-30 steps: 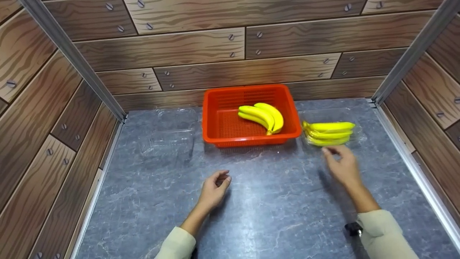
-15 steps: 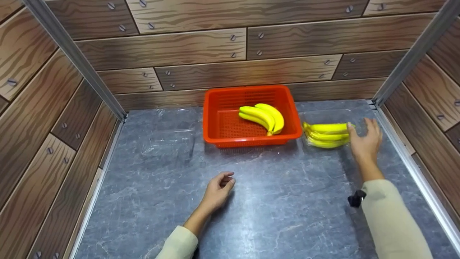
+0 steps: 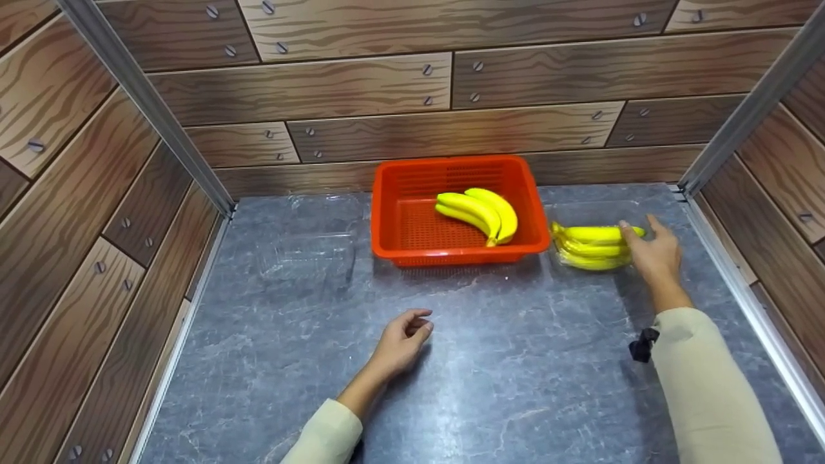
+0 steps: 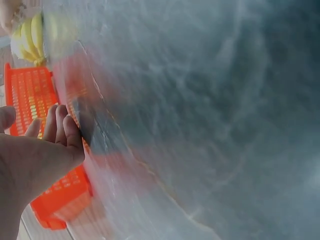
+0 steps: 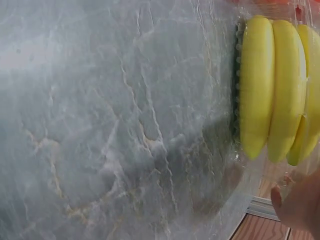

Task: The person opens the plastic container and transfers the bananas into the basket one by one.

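A bunch of yellow bananas (image 3: 594, 250) lies in a clear plastic container (image 3: 580, 209) at the right. At its right end is my right hand (image 3: 657, 254), thumb and fingers apart with the banana tips showing between them. The right wrist view shows the bananas (image 5: 257, 87) close up and part of that hand (image 5: 300, 202) by their tips; whether it presses the container is unclear. My left hand (image 3: 401, 341) hovers over the table in front of the basket, fingers loosely bent and holding nothing. Its fingers are also seen in the left wrist view.
A red plastic basket (image 3: 461, 256) stands against the back wall with another bunch of bananas (image 3: 483, 216) inside. Left of it sits an open clear plastic container (image 3: 303, 258). Wood-patterned panels and metal rails (image 3: 741, 296) bound the grey marbled table (image 3: 515, 386).
My right hand has moved from the container's front side to its right end, its thumb and fingers now around the banana tips. The left hand has hardly moved. The view has shifted slightly.
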Demonstrator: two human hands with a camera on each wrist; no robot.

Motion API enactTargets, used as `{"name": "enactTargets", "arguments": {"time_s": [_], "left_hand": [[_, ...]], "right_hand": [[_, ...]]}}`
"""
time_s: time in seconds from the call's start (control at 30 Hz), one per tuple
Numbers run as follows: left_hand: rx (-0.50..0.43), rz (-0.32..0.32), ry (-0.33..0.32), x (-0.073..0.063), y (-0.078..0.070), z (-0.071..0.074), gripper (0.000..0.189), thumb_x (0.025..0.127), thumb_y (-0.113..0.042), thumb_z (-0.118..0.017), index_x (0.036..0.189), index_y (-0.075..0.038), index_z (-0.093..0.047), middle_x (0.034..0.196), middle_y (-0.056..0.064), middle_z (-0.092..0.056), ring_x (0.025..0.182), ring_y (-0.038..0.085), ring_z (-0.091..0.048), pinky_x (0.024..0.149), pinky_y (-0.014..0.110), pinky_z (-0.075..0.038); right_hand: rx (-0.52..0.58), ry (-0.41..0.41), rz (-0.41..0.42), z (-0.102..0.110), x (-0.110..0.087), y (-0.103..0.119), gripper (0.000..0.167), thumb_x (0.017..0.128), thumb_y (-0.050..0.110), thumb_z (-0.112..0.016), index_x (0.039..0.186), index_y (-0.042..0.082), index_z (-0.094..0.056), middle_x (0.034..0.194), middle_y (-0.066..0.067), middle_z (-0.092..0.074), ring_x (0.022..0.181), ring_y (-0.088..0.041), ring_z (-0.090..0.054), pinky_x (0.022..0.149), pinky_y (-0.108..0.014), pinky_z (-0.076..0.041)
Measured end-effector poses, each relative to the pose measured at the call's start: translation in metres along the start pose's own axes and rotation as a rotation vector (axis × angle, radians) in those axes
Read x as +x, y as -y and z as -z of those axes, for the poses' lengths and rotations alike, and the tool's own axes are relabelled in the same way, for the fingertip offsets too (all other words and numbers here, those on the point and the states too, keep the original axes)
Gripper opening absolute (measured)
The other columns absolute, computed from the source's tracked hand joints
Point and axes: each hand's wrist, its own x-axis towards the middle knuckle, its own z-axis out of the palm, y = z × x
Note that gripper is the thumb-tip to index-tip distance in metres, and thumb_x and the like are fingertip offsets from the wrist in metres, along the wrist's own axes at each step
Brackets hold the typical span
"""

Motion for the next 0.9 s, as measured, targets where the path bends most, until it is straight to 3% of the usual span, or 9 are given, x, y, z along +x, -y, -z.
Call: {"name": "enactTargets", "arguments": {"time_s": [0.3,0.57,0.73,0.9], "left_hand": [[0.065,-0.064,0.074,0.014,-0.013,-0.02,0.038,0.105,-0.019,-0.063,0.138,0.001,-0.066,0.117,0.015,-0.078,0.108,0.025,-0.073,0.099,0.036,-0.06],[0.122,-0.098,0.134,0.036,-0.036,-0.057,0.043,0.104,-0.019,-0.065,0.142,0.0,-0.063,0.123,0.018,-0.076,0.113,0.027,-0.073,0.105,0.036,-0.059],[0.093,-0.04,0.158,0.056,-0.059,-0.084,0.049,0.107,-0.025,-0.063,0.151,-0.006,-0.058,0.141,0.017,-0.07,0.129,0.029,-0.069,0.114,0.04,-0.054],[0.062,-0.007,0.258,0.078,-0.089,-0.115,0.058,0.11,-0.032,-0.058,0.165,-0.019,-0.043,0.17,0.007,-0.047,0.157,0.026,-0.046,0.132,0.041,-0.035]], "right_hand": [[-0.033,0.065,0.042,0.005,-0.002,0.0,0.085,0.107,0.063,-0.047,0.171,0.016,-0.018,0.177,-0.028,-0.012,0.165,-0.053,-0.011,0.135,-0.065,-0.013],[-0.035,0.064,0.055,0.008,-0.011,-0.001,0.086,0.108,0.058,-0.048,0.17,0.008,-0.016,0.174,-0.035,-0.014,0.162,-0.056,-0.016,0.134,-0.065,-0.017],[-0.043,0.082,0.036,0.007,-0.019,-0.003,0.086,0.108,0.06,-0.046,0.171,0.011,-0.013,0.175,-0.033,-0.009,0.164,-0.056,-0.007,0.134,-0.067,-0.011],[-0.038,0.077,0.043,0.005,-0.023,-0.005,0.086,0.108,0.059,-0.046,0.171,0.011,-0.013,0.175,-0.035,-0.009,0.163,-0.057,-0.008,0.133,-0.069,-0.012]]}}
